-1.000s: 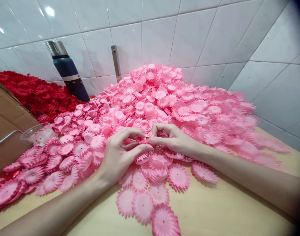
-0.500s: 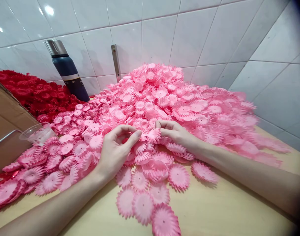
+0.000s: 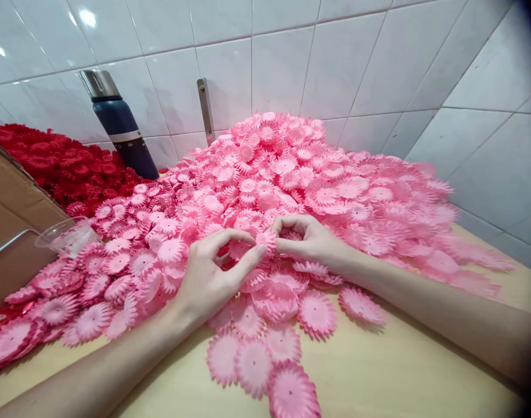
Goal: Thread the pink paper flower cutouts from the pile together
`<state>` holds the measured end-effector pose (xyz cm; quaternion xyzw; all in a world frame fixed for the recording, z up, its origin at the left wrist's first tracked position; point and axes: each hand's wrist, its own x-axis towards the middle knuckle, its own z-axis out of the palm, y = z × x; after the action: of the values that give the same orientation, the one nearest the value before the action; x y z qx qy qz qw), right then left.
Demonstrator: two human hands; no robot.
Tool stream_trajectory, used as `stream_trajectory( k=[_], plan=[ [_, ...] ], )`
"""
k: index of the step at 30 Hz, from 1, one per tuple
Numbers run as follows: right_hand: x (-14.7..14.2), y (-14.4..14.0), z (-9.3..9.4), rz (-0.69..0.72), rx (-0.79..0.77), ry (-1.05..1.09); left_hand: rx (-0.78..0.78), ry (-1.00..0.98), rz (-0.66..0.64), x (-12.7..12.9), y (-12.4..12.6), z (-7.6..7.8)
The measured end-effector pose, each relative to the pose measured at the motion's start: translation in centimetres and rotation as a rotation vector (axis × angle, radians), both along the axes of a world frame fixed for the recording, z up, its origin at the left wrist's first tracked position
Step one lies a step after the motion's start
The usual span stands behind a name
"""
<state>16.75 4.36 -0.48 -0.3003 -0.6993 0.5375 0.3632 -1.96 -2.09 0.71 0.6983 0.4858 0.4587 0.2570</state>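
Observation:
A small pink petal disc (image 3: 266,241) with a fringed edge is pinched between my two hands at the front of a big pink heap (image 3: 283,157). From the left, the thumb and forefinger of my left hand (image 3: 219,267) close on its edge. My right hand (image 3: 311,241) grips the opposite edge between thumb and bent forefinger. Under and around both hands lie loose pink discs of the same kind, and one darker pink disc (image 3: 293,389) rests at the table's front.
A dark blue bottle (image 3: 125,136) with a steel cap stands tilted in view behind the heap. Red petal discs (image 3: 69,165) are piled at the back left. A cardboard box (image 3: 17,226) and a clear plastic cup (image 3: 69,235) are at left. White tiled walls (image 3: 283,69) bound the table (image 3: 361,377).
My left hand has moved right and my right hand slightly left, so they now meet at the disc. Earlier only my right hand held it.

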Motion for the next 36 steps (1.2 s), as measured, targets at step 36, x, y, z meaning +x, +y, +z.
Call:
stream_trajectory(
  k=[36],
  plan=[
    [-0.36,-0.21,0.31,0.016,-0.111,0.083,-0.148,-0.16,0.134,-0.14,0.42,0.23]
  ],
)
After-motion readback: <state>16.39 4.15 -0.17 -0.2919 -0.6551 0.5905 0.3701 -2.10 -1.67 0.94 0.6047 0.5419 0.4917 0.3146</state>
